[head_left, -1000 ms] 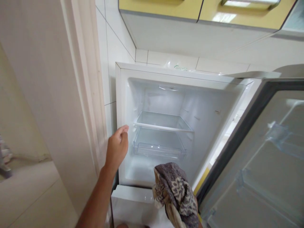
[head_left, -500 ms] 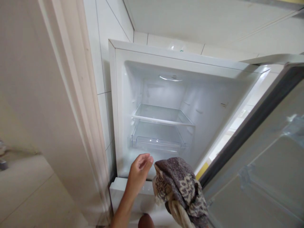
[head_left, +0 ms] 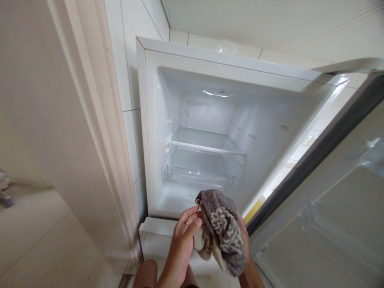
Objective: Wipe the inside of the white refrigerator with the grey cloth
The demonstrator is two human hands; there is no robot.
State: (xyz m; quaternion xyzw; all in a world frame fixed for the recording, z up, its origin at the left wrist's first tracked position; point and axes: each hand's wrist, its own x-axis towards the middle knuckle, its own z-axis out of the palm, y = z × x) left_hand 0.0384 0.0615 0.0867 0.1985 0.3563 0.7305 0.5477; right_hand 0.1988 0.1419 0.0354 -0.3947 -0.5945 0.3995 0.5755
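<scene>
A bunched grey-brown and cream patterned cloth [head_left: 222,228] is in front of the open fridge [head_left: 147,132], below its shelves. My right hand [head_left: 244,234] grips the cloth from the right side; most of its fingers are hidden behind the folds. At the cloth's left edge, my left hand [head_left: 184,234], with a ring on one finger, has its curled fingers and thumb closed on the fabric. Inside the fridge are a glass shelf [head_left: 207,139] and, beneath it, a clear plastic tray [head_left: 199,176].
The fridge door [head_left: 339,200] stands swung out on the right, with clear racks on its inner side. A wooden door frame [head_left: 99,132] rises close on the left. A white lower drawer front [head_left: 157,236] juts out below the compartment.
My left hand has moved right and down to take hold of the cloth. The cloth has shifted slightly left and is more upright, and my right hand now shows beside it.
</scene>
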